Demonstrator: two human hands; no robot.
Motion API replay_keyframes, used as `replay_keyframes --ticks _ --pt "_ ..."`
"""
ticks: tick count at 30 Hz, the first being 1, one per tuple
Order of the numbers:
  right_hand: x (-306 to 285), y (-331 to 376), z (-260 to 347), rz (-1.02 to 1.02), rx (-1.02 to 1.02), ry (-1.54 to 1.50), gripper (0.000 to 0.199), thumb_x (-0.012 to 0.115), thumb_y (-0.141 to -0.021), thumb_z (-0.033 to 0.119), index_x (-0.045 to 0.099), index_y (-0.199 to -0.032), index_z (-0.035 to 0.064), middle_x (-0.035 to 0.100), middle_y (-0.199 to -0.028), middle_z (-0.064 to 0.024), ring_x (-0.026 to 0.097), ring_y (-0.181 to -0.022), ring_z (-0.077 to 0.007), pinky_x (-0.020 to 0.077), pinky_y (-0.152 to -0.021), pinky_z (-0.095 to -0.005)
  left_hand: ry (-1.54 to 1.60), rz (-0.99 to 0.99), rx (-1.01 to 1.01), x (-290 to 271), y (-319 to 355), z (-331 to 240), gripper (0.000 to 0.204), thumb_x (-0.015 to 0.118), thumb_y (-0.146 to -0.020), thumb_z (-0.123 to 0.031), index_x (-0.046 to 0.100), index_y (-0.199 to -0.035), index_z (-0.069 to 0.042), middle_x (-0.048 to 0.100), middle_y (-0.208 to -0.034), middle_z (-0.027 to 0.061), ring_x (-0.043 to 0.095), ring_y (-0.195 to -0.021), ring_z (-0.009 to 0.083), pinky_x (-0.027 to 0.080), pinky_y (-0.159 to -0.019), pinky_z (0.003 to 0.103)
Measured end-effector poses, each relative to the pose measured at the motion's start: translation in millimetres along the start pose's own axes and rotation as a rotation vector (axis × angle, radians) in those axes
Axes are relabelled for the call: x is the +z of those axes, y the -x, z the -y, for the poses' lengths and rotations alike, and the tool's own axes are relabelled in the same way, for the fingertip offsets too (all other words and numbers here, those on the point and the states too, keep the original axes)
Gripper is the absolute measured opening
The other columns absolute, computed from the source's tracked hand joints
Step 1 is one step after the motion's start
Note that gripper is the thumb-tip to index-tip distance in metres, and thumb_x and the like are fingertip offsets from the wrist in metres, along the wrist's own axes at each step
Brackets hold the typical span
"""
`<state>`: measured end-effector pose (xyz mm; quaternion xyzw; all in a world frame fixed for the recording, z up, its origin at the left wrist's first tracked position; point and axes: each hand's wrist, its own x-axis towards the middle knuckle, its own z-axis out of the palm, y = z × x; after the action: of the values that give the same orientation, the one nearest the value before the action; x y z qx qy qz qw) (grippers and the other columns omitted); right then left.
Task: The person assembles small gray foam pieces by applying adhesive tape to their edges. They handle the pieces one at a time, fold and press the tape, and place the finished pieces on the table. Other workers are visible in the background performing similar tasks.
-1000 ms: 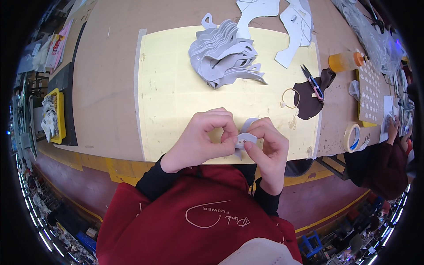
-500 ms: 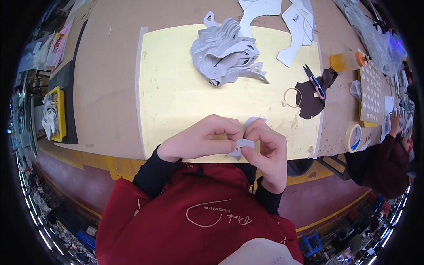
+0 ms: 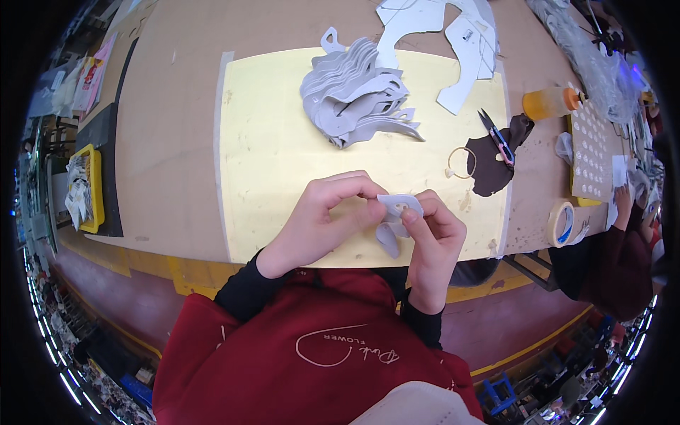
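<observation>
Between both hands, above the near part of the yellow sheet (image 3: 276, 113), is a small grey cut piece (image 3: 395, 205) with holes in it, and a grey flap hangs below. My left hand (image 3: 329, 216) pinches its left edge between thumb and fingertips. On the other side my right hand (image 3: 433, 230) grips it, thumb on top and fingers behind. Farther off lies a heap of similar grey cut pieces (image 3: 354, 99), layered and curled. The fingers hide part of the held piece.
To the right are thread snips (image 3: 499, 138) on a dark brown scrap (image 3: 489, 173), a beige ring (image 3: 451, 172), an orange bottle (image 3: 549, 104) and a tape roll (image 3: 562, 222). White cut pieces (image 3: 467, 60) lie at the back. A yellow tray (image 3: 97, 188) stands left; a co-worker's sleeve (image 3: 609, 248) shows right.
Both hands have lifted slightly away from my body with the grey piece. It is now turned so its holed face and hanging flap show more.
</observation>
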<state>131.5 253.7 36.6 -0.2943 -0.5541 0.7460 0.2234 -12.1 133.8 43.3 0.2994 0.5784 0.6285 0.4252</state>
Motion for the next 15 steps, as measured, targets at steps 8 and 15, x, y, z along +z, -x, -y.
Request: replay_keyframes --ticks 8,15 --pt "-1.7 2.5 -1.4 0.096 -0.020 0.095 0.005 0.072 -0.085 0.001 0.069 -0.086 -0.0028 0.063 -0.087 -0.0064 0.056 -0.089 -0.0165 0.0421 -0.082 -0.0294 0.045 -0.048 -0.107 2.4 3.0 5.9 0.004 0.065 -0.089 -0.002 0.062 -0.086 -0.002 0.058 -0.082 -0.0001 0.051 -0.079 0.0089 0.040 -0.076 0.024" --pt "1.5 3.9 0.7 -0.013 -0.055 0.092 0.005 0.072 -0.086 0.001 0.071 -0.087 -0.0035 0.064 -0.086 -0.0063 0.056 -0.088 -0.0167 0.0425 -0.081 -0.0294 -0.007 -0.081 -0.010 10.4 -0.6 5.4 0.004 0.067 -0.088 -0.002 0.064 -0.088 -0.001 0.060 -0.084 0.0011 0.054 -0.082 0.0098 0.042 -0.080 0.026"
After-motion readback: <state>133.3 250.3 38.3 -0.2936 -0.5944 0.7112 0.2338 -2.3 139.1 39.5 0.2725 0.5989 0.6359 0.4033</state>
